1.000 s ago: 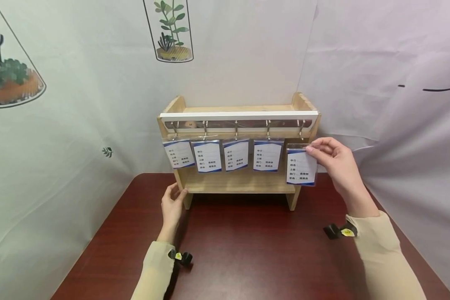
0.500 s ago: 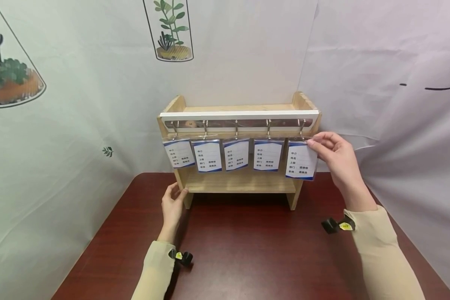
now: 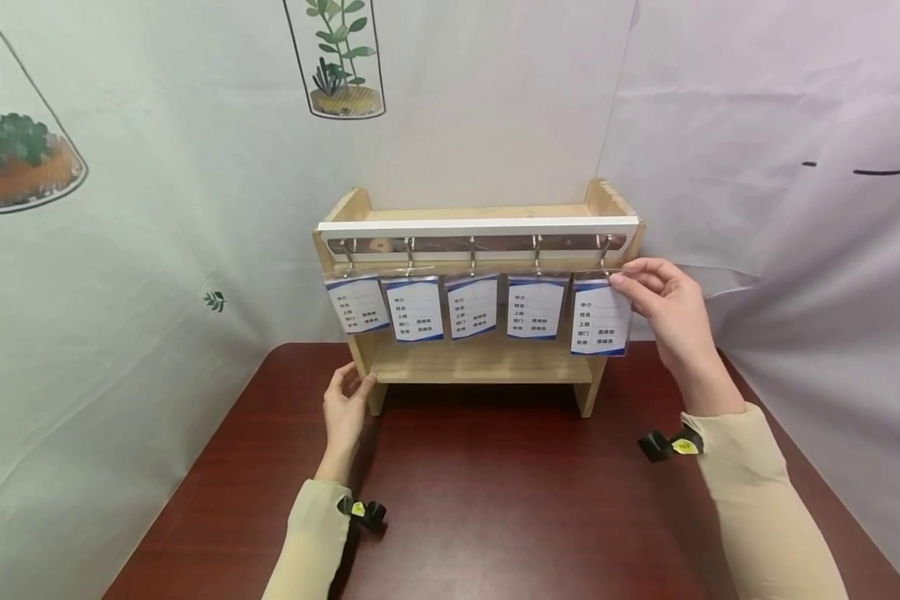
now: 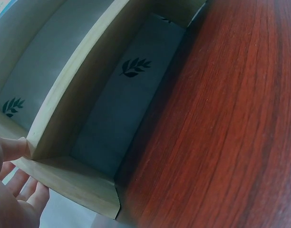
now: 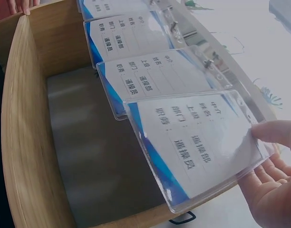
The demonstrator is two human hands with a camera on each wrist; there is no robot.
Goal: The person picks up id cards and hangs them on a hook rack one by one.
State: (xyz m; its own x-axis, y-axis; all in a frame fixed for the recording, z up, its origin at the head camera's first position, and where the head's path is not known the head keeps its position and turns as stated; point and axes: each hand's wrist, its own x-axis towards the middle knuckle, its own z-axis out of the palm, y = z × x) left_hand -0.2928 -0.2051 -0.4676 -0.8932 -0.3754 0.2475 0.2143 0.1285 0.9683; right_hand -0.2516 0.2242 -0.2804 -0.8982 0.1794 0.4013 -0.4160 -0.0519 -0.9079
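Note:
My right hand (image 3: pixel 667 312) pinches a clear-sleeved name badge (image 3: pixel 600 321) between thumb and fingers at its upper right edge. The badge's top overlaps the tip of the rightmost hook (image 3: pixel 604 250) in the head view. In the right wrist view, the badge (image 5: pixel 193 147) shows printed lines and blue corners. Several matching badges (image 3: pixel 472 308) hang from the other hooks to its left. Down at the lower left, my left hand (image 3: pixel 345 408) grips the side panel of the wooden shelf (image 3: pixel 487 367), thumb in front and fingers outside, as the left wrist view shows.
The hooks sit on a metal strip (image 3: pixel 442 243) along the white front rail of the shelf. The shelf stands at the back of a dark red table (image 3: pixel 495 500). A pale cloth backdrop (image 3: pixel 195 208) with printed plants surrounds the table.
My right hand has lifted the badge from below the rightmost hook up to its tip, level with the other badges. The left hand has stayed on the shelf.

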